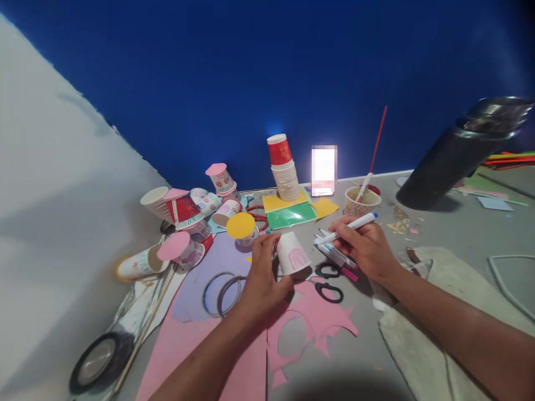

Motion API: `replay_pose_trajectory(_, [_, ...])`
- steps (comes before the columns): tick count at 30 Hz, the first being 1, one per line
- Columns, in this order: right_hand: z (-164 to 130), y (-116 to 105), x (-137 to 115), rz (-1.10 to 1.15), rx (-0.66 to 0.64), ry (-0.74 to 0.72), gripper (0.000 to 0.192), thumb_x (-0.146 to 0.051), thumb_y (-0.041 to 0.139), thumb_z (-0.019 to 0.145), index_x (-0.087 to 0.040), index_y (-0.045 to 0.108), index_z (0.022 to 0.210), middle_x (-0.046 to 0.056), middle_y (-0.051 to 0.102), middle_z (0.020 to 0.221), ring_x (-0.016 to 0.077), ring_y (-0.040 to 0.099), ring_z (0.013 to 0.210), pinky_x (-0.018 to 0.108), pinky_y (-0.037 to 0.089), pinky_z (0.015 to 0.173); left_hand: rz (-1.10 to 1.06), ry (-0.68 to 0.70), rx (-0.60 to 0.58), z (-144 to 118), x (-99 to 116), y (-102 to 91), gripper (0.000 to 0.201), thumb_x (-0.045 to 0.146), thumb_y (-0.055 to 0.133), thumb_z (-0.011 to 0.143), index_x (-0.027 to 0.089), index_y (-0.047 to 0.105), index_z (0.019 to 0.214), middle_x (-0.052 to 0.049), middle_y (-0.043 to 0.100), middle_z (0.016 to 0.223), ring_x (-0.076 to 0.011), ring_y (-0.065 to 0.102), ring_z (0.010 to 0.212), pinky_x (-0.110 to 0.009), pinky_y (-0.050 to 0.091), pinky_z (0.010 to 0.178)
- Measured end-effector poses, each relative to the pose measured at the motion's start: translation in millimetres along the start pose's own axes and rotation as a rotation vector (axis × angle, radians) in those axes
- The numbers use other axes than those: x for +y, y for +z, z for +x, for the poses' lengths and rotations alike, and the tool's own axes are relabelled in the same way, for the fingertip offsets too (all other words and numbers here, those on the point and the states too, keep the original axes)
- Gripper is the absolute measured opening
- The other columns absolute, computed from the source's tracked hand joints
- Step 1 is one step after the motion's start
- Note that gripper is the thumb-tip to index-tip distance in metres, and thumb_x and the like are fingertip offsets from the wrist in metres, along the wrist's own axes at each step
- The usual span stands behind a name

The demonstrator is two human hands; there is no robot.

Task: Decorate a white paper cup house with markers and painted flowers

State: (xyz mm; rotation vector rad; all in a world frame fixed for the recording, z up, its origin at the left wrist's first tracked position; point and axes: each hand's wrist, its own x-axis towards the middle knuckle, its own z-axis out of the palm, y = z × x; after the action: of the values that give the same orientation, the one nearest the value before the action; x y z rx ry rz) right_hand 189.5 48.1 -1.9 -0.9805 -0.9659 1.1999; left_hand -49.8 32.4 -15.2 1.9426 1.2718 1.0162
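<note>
Holding 1 cup (292, 253) — 1 marker (349, 227).

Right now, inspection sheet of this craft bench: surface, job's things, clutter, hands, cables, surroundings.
Surface: grey tabletop, largely covered with pink paper, a lilac sheet and a cloth.
Job's things: upturned white paper cup with pink marks; white marker.
Clutter: black scissors, spare markers, stack of paper cups, decorated cups, yellow-topped cup, tape roll, cup with a red stick.
Hands: left hand grips the white cup; right hand holds the marker, tip near the cup.
Cables: grey loop at right, kind unclear.
Surroundings: blue wall, dark tilted container.
</note>
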Motion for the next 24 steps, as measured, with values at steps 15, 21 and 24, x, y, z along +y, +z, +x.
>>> replay_pose_trajectory(15, [-8.9, 6.9, -13.8, 0.013, -0.048, -0.118, 0.038, -0.059, 0.086, 0.082, -0.024, 0.080, 0.093, 0.002, 0.073, 0.067, 0.0106, 0.049, 0.046, 0.027, 0.038, 0.044, -0.694, -0.299, -0.102, -1.1, 12.9, -0.6, 0.074, 0.020, 0.084, 0.075, 0.027, 0.049, 0.140, -0.011, 0.067, 0.140, -0.0287, 0.066, 0.132, -0.045, 0.056, 0.110])
replay_pose_trajectory(21, [-11.3, 1.5, -14.0, -0.220, -0.216, -0.080, 0.055, -0.039, 0.095, 0.073, -0.029, 0.079, 0.125, 0.008, 0.080, 0.120, 0.0170, 0.064, 0.075, 0.033, 0.057, 0.068, -0.889, -0.357, -0.219, -3.9, 11.4, -1.7, 0.086, 0.021, 0.093, 0.069, 0.031, 0.050, 0.143, -0.011, 0.071, 0.136, -0.0308, 0.070, 0.125, -0.042, 0.063, 0.097])
replay_pose_trajectory(24, [-14.0, 2.0, -16.0, -0.349, -0.349, -0.075, 0.087, -0.031, 0.104, 0.054, -0.032, 0.074, 0.136, 0.008, 0.075, 0.134, 0.0221, 0.068, 0.087, 0.034, 0.058, 0.074, -0.930, -0.352, -0.238, -4.3, 10.4, -0.1, 0.087, 0.019, 0.093, 0.068, 0.030, 0.051, 0.144, -0.010, 0.073, 0.131, -0.0289, 0.074, 0.117, -0.033, 0.063, 0.085])
